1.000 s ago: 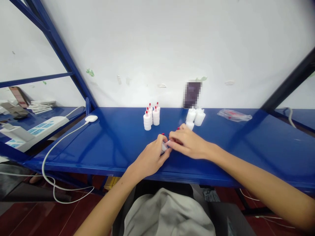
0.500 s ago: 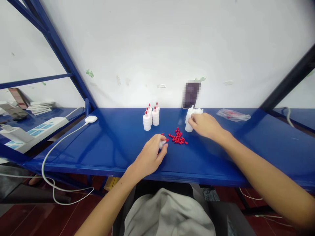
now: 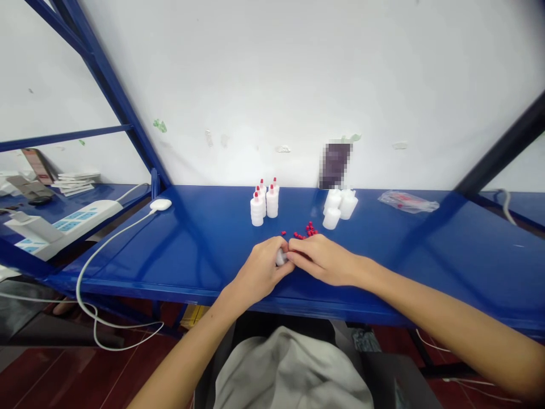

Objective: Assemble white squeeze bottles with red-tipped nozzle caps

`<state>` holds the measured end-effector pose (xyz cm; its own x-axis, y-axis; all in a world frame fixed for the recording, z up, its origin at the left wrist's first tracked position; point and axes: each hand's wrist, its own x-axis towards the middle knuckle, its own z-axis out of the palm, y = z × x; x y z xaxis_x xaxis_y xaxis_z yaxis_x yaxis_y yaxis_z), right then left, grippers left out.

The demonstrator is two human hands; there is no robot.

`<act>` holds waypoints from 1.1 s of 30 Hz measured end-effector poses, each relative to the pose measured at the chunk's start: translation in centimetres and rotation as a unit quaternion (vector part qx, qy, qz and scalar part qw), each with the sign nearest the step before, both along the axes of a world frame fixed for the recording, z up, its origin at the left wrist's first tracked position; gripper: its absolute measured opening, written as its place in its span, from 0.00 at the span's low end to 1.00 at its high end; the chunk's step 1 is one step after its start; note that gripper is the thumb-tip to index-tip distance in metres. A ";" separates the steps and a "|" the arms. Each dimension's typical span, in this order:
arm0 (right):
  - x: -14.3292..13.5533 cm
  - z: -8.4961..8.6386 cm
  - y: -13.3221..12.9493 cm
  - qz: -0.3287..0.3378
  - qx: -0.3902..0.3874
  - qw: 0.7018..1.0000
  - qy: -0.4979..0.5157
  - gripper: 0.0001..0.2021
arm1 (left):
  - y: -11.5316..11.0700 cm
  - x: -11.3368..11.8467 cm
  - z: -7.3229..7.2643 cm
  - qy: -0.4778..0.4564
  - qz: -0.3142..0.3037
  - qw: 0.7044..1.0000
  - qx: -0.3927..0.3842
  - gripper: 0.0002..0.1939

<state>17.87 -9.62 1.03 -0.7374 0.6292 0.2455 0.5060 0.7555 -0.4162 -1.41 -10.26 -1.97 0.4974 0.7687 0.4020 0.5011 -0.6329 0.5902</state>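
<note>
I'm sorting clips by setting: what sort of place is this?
Probably a small workshop or workroom: a glossy blue metal-framed table against a bare white wall, a cluster of white plastic red-tipped bottles, and a long white power strip with blue sockets at left.

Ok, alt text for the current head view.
A left hand holds a partly hidden white object, right hand at its end, over a blue table. Beyond lie red caps; farther back, red-tipped white bottles left, plain white ones right.
</note>
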 end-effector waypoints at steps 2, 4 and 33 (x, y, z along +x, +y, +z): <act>-0.1 -0.3 0.0 0.031 0.000 0.999 0.025 0.14 | 0.0 0.0 -0.1 0.014 0.001 1.000 0.007 0.12; 0.0 -0.3 0.1 0.043 -0.046 0.996 0.069 0.16 | -0.2 -0.1 -0.2 0.027 -0.017 0.999 0.021 0.12; 5.3 3.4 3.0 -0.372 0.184 0.908 0.057 0.12 | -0.4 -0.5 1.3 -0.142 0.144 0.979 -0.038 0.14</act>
